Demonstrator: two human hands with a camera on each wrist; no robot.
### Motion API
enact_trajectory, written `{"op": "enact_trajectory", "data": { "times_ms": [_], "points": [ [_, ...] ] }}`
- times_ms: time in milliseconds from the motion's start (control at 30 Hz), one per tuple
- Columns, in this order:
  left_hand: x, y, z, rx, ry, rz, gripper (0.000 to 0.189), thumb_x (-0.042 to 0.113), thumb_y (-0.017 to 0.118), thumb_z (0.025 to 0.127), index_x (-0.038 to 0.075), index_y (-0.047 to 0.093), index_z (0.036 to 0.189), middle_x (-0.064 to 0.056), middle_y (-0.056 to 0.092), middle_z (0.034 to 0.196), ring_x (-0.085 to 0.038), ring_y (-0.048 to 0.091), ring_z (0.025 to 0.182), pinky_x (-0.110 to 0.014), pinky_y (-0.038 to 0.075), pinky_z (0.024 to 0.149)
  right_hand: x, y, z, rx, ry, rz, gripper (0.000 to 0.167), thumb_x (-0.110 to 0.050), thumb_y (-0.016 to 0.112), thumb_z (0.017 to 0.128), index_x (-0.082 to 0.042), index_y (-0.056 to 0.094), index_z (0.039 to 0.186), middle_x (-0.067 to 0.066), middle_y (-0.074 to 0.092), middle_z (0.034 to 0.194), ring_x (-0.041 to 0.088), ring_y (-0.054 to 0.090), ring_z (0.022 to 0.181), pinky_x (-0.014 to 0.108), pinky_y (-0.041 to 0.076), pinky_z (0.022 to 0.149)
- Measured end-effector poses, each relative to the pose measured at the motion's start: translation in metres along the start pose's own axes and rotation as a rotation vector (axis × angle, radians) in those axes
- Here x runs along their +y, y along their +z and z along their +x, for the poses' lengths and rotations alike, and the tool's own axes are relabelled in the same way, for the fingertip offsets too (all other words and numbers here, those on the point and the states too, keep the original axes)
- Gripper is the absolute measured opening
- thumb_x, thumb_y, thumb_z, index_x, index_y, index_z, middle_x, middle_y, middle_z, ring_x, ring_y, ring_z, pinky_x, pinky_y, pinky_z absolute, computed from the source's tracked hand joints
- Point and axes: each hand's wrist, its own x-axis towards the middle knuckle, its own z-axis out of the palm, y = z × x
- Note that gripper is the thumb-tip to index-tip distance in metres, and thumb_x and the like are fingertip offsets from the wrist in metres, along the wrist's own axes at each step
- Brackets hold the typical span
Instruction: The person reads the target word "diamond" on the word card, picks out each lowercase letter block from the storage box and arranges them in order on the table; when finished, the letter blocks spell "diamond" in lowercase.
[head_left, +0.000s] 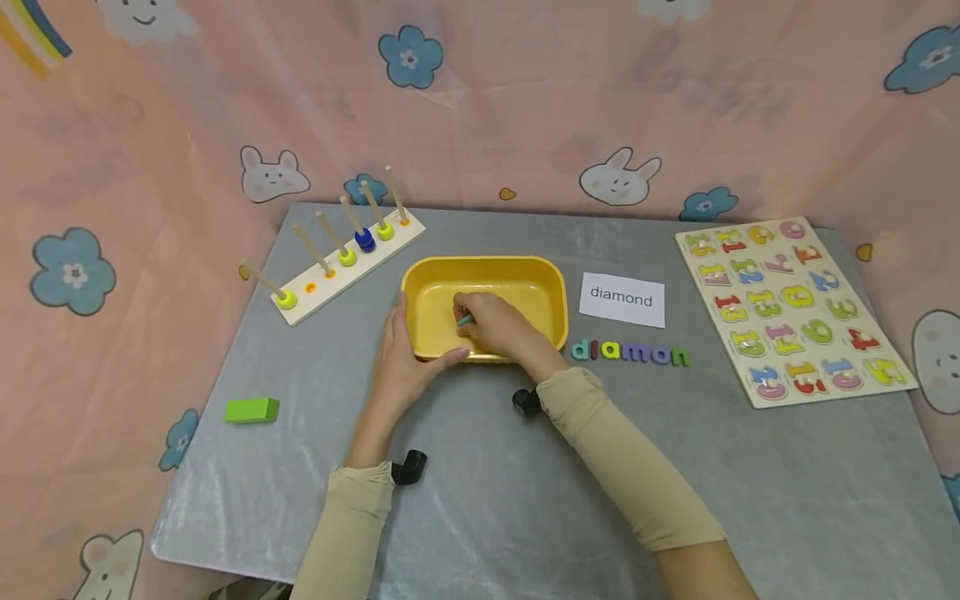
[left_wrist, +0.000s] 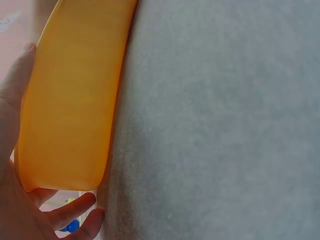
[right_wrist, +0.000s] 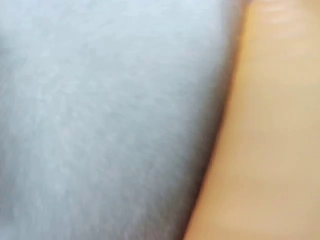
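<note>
A yellow plastic tray [head_left: 555, 312] stands on the table in the head view. My left hand [head_left: 401, 367] grips its near left corner, the thumb along the front rim and the fingers around the left side. The left wrist view shows that hand [left_wrist: 25, 200] against the orange-looking tray wall [left_wrist: 75, 100]. Inside the tray, my right hand [head_left: 491, 323] pinches a small teal piece [head_left: 466, 320], mostly hidden by the fingers. Right of the tray, coloured letters [head_left: 634, 350] spell "diamon" below a white card [head_left: 622, 300] printed "diamond". The right wrist view is blurred.
A wooden peg board [head_left: 322, 292] with yellow and blue rings stands at the back left. A green block [head_left: 251, 410] lies at the left. A number puzzle board [head_left: 787, 312] occupies the right side of the grey table [head_left: 480, 500]. Patterned pink cloth [head_left: 495, 117] hangs behind.
</note>
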Motion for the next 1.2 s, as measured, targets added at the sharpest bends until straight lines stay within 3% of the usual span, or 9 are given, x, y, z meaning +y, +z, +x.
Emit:
{"op": "enact_trajectory", "data": {
  "times_ms": [133, 267, 600, 700, 933, 1067, 1200],
  "points": [
    [0.001, 0.0, 0.0, -0.001, -0.005, -0.01, 0.133, 0.061, 0.088, 0.08, 0.026, -0.001, 0.172, -0.012, 0.017, 0.177, -0.035, 0.026, 0.161, -0.059, 0.028, 0.128, 0.007, -0.008, -0.012, 0.036, 0.018, 0.074, 0.003, -0.006, 0.07, 0.102, -0.004, 0.069, 0.104, 0.01, 0.068, 0.096, 0.024, 0.061, 0.09, 0.035, 0.052, 0.085],
    [0.002, 0.0, 0.0, -0.004, -0.009, -0.009, 0.133, 0.06, 0.088, 0.08, 0.027, -0.002, 0.172, -0.011, 0.016, 0.178, -0.035, 0.025, 0.162, -0.059, 0.027, 0.128, 0.015, -0.022, -0.031, 0.102, 0.003, 0.11, 0.018, -0.006, 0.069, 0.103, 0.0, 0.074, 0.119, 0.015, 0.073, 0.117, 0.029, 0.064, 0.102, 0.043, 0.055, 0.098],
    [0.002, -0.001, 0.0, -0.012, -0.022, -0.004, 0.133, 0.064, 0.087, 0.08, 0.029, -0.002, 0.172, -0.011, 0.015, 0.178, -0.034, 0.024, 0.162, -0.06, 0.026, 0.129, 0.039, -0.072, -0.098, 0.308, 0.039, 0.174, 0.017, 0.0, 0.067, 0.102, 0.004, 0.073, 0.118, 0.02, 0.074, 0.117, 0.035, 0.07, 0.104, 0.051, 0.059, 0.094],
    [0.002, 0.0, 0.0, -0.01, -0.018, -0.008, 0.133, 0.062, 0.087, 0.08, 0.028, -0.002, 0.172, -0.011, 0.015, 0.178, -0.035, 0.025, 0.162, -0.06, 0.026, 0.129, 0.052, -0.083, -0.118, 0.352, 0.066, 0.128, 0.016, -0.005, 0.065, 0.105, 0.001, 0.072, 0.118, 0.018, 0.075, 0.114, 0.033, 0.068, 0.101, 0.048, 0.057, 0.091],
    [0.004, -0.001, -0.001, -0.011, -0.02, -0.007, 0.133, 0.06, 0.088, 0.08, 0.027, -0.003, 0.172, -0.011, 0.016, 0.178, -0.035, 0.025, 0.161, -0.06, 0.026, 0.129, 0.083, -0.102, -0.159, 0.52, 0.038, 0.05, 0.012, 0.0, 0.078, 0.093, -0.001, 0.08, 0.105, 0.016, 0.069, 0.099, 0.021, 0.049, 0.091, 0.029, 0.035, 0.079],
    [0.005, -0.001, -0.001, -0.012, -0.024, -0.005, 0.133, 0.06, 0.088, 0.08, 0.027, -0.002, 0.172, -0.011, 0.016, 0.177, -0.035, 0.026, 0.161, -0.061, 0.026, 0.129, 0.101, -0.114, -0.184, 0.518, 0.156, -0.009, 0.014, -0.008, 0.078, 0.096, -0.005, 0.078, 0.11, 0.011, 0.071, 0.097, 0.009, 0.048, 0.08, 0.017, 0.035, 0.071],
    [0.004, -0.001, -0.002, -0.016, -0.021, -0.003, 0.133, 0.061, 0.088, 0.08, 0.026, -0.003, 0.172, -0.012, 0.016, 0.178, -0.035, 0.025, 0.161, -0.06, 0.026, 0.129, 0.119, -0.118, -0.205, 0.518, 0.245, 0.015, 0.017, -0.013, 0.076, 0.099, -0.003, 0.072, 0.113, 0.017, 0.074, 0.101, -0.006, 0.052, 0.081, 0.007, 0.04, 0.072]
  ]
}}
